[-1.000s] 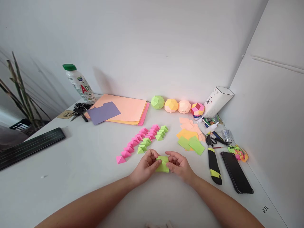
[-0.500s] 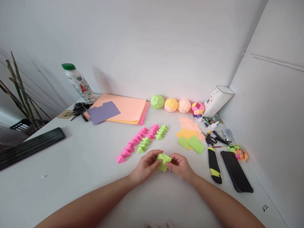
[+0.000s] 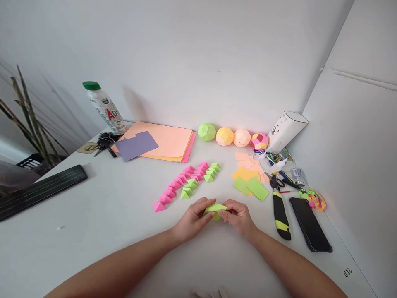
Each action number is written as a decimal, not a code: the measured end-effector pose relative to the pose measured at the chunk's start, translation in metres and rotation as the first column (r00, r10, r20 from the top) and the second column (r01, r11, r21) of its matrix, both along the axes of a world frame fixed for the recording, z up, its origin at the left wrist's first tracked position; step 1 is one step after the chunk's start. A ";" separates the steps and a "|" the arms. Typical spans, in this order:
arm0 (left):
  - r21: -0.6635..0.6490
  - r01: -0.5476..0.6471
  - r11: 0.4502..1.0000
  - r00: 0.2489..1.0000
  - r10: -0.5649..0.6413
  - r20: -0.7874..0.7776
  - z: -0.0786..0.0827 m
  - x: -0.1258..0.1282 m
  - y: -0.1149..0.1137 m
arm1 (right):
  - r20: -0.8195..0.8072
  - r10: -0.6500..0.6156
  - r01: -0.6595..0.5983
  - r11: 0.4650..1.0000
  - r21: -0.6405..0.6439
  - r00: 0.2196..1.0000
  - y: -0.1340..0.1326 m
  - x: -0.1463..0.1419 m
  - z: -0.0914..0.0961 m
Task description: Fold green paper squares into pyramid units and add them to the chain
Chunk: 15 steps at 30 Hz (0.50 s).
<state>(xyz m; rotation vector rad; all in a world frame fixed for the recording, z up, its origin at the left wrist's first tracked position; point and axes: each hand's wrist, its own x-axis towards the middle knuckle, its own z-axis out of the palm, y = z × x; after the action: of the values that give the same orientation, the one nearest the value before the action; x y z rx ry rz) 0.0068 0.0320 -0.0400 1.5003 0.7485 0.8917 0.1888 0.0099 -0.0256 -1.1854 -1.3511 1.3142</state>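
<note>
A light green piece of folded paper (image 3: 216, 208) is held just above the table between my two hands. My left hand (image 3: 196, 217) pinches its left side with thumb and fingers. On the right side, my right hand (image 3: 238, 216) grips it with the thumb on the near face. The paper's underside and some fingertips are hidden. Beyond my hands lie rows of folded pink paper units (image 3: 175, 183) and folded green paper units (image 3: 190, 187). Flat green paper pieces (image 3: 258, 188) lie right of them, overlapping orange pieces (image 3: 246, 174) and peach pieces (image 3: 248, 162).
Several paper balls (image 3: 225, 136) line the wall. Coloured sheets (image 3: 167, 138), a purple sheet (image 3: 136, 145), keys (image 3: 107, 140) and a bottle (image 3: 107, 109) stand or lie at the back left. A utility knife (image 3: 281, 215), scissors (image 3: 275, 182) and phone (image 3: 311, 224) lie at right.
The green paper has gone from a flatter, upright-facing shape to one bent across and tipped, its top edge now rounded. Both hands keep hold of it. The view has shifted slightly.
</note>
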 end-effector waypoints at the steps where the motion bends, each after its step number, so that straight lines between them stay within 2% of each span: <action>1: 0.024 -0.002 1.000 1.000 0.003 -0.025 0.001 0.000 0.000 | -0.004 -0.008 0.008 1.000 0.001 1.000 0.000 0.000 -0.001; 4: 0.074 0.018 0.997 0.995 -0.011 -0.101 0.004 -0.001 0.001 | -0.024 -0.018 0.019 1.000 0.007 1.000 -0.001 0.002 -0.003; 8: 0.094 0.113 0.989 0.979 -0.094 -0.182 0.012 -0.002 0.001 | -0.041 -0.032 0.031 0.999 -0.035 0.999 -0.001 0.002 -0.004; 12: 0.092 0.155 0.984 0.970 -0.135 -0.202 0.016 -0.003 0.001 | -0.090 -0.079 0.069 0.991 -0.115 0.993 0.000 0.001 -0.004; 15: 0.082 0.178 0.981 0.967 -0.159 -0.199 0.014 -0.003 0.002 | -0.102 -0.055 0.043 0.992 -0.118 0.993 0.001 0.001 -0.004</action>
<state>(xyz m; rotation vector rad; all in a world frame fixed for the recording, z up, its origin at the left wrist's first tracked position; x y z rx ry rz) 0.0038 0.0335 -0.0262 1.7288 0.7103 0.6709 0.1901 0.0111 -0.0297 -1.2020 -1.1767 1.4154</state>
